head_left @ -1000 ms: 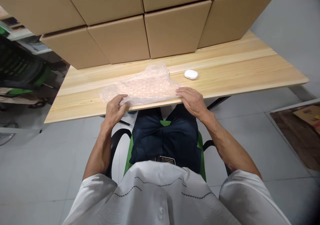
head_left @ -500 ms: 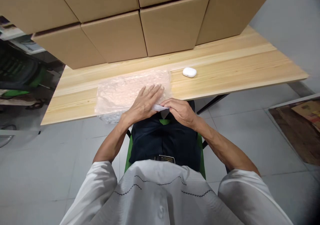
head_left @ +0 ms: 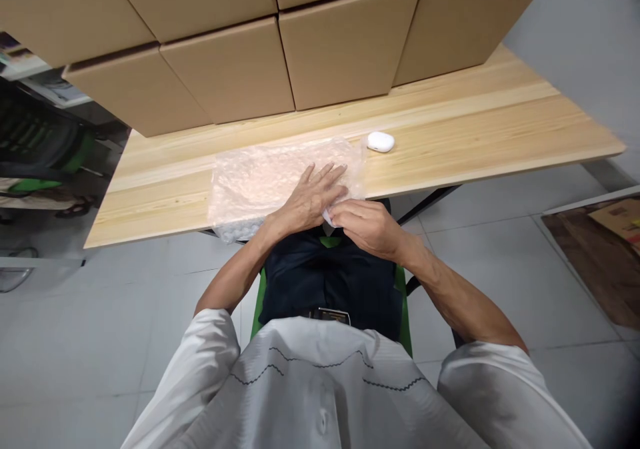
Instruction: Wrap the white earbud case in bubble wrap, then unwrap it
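A clear bubble wrap sheet lies on the wooden table, its near left part hanging over the front edge. My left hand rests flat on its right part, fingers spread. Just to the right, my right hand is closed in a pinch on a small whitish translucent piece at the table's front edge. Whether that piece is part of the wrap I cannot tell. A white rounded case stands beyond my hands, close to the wrap's right edge.
Stacked cardboard boxes line the back of the table. A dark chair is at the far left. Flat cardboard lies on the floor at the right. My legs are under the front edge.
The bubble wrap has slid to the right, and my left hand has moved right with it. My right hand has shifted slightly right, and less of the whitish piece shows.
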Action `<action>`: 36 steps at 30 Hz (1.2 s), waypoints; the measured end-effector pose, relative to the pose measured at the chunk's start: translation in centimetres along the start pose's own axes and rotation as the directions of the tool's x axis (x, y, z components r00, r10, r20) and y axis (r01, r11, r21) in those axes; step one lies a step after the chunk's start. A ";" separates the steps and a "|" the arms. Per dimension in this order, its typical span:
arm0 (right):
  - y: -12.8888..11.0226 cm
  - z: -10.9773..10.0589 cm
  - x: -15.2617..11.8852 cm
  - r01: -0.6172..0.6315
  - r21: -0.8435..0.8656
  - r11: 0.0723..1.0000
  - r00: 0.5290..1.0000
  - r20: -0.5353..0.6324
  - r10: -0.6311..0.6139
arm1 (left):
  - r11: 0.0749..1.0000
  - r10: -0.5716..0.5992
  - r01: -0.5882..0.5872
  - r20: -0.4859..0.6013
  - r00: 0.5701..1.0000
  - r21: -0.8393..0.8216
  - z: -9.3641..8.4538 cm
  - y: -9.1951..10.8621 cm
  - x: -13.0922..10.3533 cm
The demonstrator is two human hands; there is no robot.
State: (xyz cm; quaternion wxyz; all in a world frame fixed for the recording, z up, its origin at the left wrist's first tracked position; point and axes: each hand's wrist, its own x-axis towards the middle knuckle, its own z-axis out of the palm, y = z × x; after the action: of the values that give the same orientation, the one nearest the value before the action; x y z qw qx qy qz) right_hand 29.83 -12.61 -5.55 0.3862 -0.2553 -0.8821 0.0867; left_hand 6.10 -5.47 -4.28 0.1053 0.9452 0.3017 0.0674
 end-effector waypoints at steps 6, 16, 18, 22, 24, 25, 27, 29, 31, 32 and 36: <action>0.6 -1.1 -0.6 -0.055 -0.095 0.994 0.998 0.012 0.057 | 0.999 -0.031 0.033 -0.105 0.994 0.025 0.4 -1.0 -1.9; 6.6 -3.8 -3.1 -0.265 -0.237 0.935 0.955 -0.198 0.221 | 0.975 -0.212 0.221 -0.195 0.958 0.022 -1.9 -3.9 -11.3; 6.9 -3.6 -3.2 -0.258 -0.243 0.935 0.960 -0.172 0.220 | 0.969 -0.235 0.247 -0.228 0.945 0.022 -1.9 -4.1 -12.1; 5.3 -3.2 -2.7 -0.215 -0.305 0.928 0.976 -0.079 0.201 | 0.943 -0.282 0.320 -0.290 0.915 0.092 -1.4 -3.1 -12.0; 4.3 -3.0 -2.4 -0.181 -0.293 0.939 0.982 0.002 0.190 | 0.924 -0.304 0.355 -0.291 0.907 0.141 -1.4 -2.2 -11.6; 4.0 -2.8 -2.3 -0.165 -0.279 0.946 0.982 0.040 0.183 | 0.916 -0.315 0.370 -0.294 0.902 0.153 -1.5 -1.8 -11.4; 3.9 -2.3 -2.3 -0.160 -0.268 0.950 0.980 0.075 0.186 | 0.915 -0.327 0.381 -0.306 0.894 0.135 -1.8 -1.2 -11.2; 4.5 -1.9 -2.4 -0.194 -0.277 0.941 0.975 0.053 0.216 | 0.929 -0.329 0.366 -0.317 0.890 0.063 -2.1 -1.1 -11.3; 5.4 -1.6 -2.5 -0.227 -0.281 0.932 0.970 0.015 0.241 | 0.941 -0.328 0.336 -0.325 0.887 -0.031 -2.4 -1.3 -11.8; 5.8 -1.5 -2.6 -0.236 -0.281 0.930 0.969 -0.001 0.246 | 0.944 -0.328 0.322 -0.324 0.887 -0.074 -2.6 -1.5 -12.2; 6.7 -1.7 -3.1 -0.279 -0.331 0.901 0.960 -0.088 0.265 | 0.939 -0.334 0.301 -0.241 0.911 -0.165 -3.3 -2.2 -14.5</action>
State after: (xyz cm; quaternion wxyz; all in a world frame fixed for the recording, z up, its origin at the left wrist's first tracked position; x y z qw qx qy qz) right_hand 35.41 -8.53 -8.65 0.3383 -0.4407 -0.8313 -0.0193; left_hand -7.44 -11.67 -2.55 0.1321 0.8574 0.4580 0.1939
